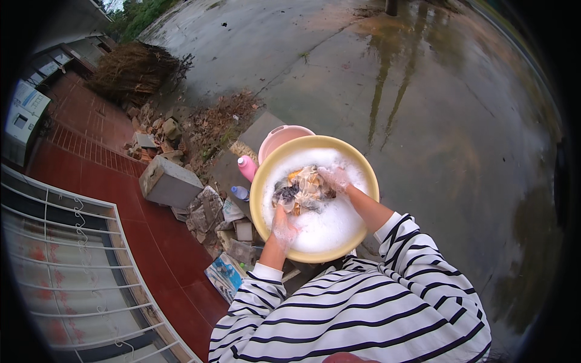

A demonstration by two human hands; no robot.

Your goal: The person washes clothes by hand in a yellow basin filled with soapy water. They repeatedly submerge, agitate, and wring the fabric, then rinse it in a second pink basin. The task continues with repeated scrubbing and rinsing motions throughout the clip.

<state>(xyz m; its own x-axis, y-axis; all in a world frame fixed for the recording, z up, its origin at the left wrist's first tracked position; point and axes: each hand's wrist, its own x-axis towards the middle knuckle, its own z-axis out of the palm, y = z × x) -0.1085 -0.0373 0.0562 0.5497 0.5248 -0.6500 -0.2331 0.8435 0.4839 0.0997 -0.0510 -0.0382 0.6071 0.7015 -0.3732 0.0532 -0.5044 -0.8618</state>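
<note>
In front of me a round yellow plastic basin (pixel 255 199) holds thick white suds (pixel 324 233). A bunched wet cloth (pixel 311 186), patterned in orange, cream, grey and dark tones, sits crumpled in the middle of the foam. My left hand (pixel 283 229) grips its near left edge, with foam over the fingers and wrist. On the far right side, my right hand (pixel 336 179) has hold of the same bunch, and suds cover its fingers. Some fingertips are hidden by cloth and foam.
Beyond the basin stands a pink plastic tub (pixel 281 136). At its left are a pink bottle (pixel 248 169) and a clear plastic bottle (pixel 240 193). A concrete block (pixel 170 181) and rubble (pixel 159 136) lie farther left. Wet concrete ground (pixel 435 149) spreads rightward.
</note>
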